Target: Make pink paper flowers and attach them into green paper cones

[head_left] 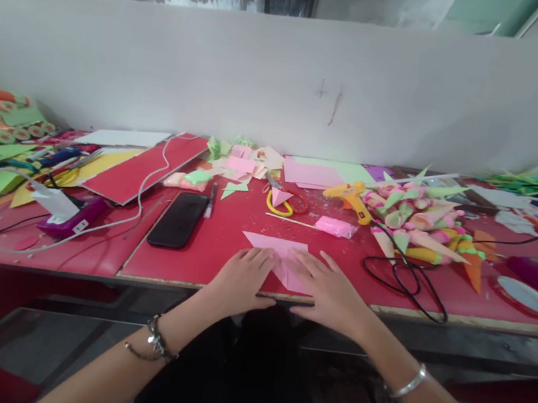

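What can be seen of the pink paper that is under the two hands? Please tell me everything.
The pink paper looks thin, pale and matte, with straight edges and a sharp corner pointing far left. It seems partly folded. It lies on the red tabletop, close to the tabletop's front edge. The left grip and the right grip touch it from either side and hide part of it, so its exact shape is unclear.
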`<state>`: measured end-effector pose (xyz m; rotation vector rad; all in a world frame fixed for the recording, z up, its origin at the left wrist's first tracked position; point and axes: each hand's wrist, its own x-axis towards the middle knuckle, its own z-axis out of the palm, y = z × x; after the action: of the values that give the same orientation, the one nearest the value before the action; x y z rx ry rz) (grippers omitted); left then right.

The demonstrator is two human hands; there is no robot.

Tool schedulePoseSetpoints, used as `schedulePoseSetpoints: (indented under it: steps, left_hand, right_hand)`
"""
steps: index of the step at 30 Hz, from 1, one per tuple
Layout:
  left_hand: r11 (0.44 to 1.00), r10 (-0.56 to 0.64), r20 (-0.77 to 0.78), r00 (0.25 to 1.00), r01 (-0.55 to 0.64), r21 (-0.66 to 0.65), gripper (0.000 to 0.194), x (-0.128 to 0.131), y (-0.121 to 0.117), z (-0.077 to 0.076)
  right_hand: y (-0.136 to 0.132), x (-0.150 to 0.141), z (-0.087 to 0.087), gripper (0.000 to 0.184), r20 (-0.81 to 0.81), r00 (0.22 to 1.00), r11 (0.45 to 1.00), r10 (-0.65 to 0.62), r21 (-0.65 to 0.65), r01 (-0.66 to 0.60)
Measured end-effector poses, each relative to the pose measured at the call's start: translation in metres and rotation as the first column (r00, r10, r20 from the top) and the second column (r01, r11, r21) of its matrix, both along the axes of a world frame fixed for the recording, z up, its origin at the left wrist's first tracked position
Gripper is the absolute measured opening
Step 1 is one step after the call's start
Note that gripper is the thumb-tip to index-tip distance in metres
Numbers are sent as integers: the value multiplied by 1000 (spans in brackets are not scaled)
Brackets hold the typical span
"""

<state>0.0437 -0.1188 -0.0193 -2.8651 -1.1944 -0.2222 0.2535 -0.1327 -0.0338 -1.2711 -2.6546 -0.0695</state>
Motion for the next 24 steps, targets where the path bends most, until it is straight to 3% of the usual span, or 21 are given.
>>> schedulePoseSetpoints:
  steps: [3, 6, 9, 12, 16, 18, 20, 24]
  left_hand:
    - [999, 1, 0, 1000, -1, 36, 55, 14, -7, 7]
    - [997, 12, -29, 1000, -9, 78, 34, 18, -11, 11]
    - [980, -88, -127, 988, 109, 169, 11, 8, -10, 11]
    - [961, -204, -132, 970, 224, 160, 16, -11, -3, 10]
    - [959, -276, 162, 947, 282, -12, 24, -38, 13, 7]
    - [956, -253, 275, 927, 283, -74, 26, -49, 22, 5]
    - [956, -241, 289, 926, 278, -95, 28, -54, 27, 3]
    - [970, -231, 172, 957, 241, -35, 25, -52, 27, 1]
  right_hand:
    - [-9, -16, 2, 59, 16, 998, 996, -54, 70, 53]
    - [-11, -24, 8, 45, -53, 998, 998, -43, 36, 45]
    - [-4, -17, 9, 42, -165, 986, 1000, 12, -21, -16]
    - [4, -5, 6, 51, -225, 974, 997, 39, -53, -52]
    - [7, 0, 6, 56, -175, 980, 983, 94, -140, -119]
    - [5, -4, 8, 54, -168, 977, 975, 129, -160, -156]
    - [3, -9, 9, 46, -191, 972, 975, 136, -147, -166]
    - [1, -17, 9, 35, -195, 973, 989, 124, -58, -138]
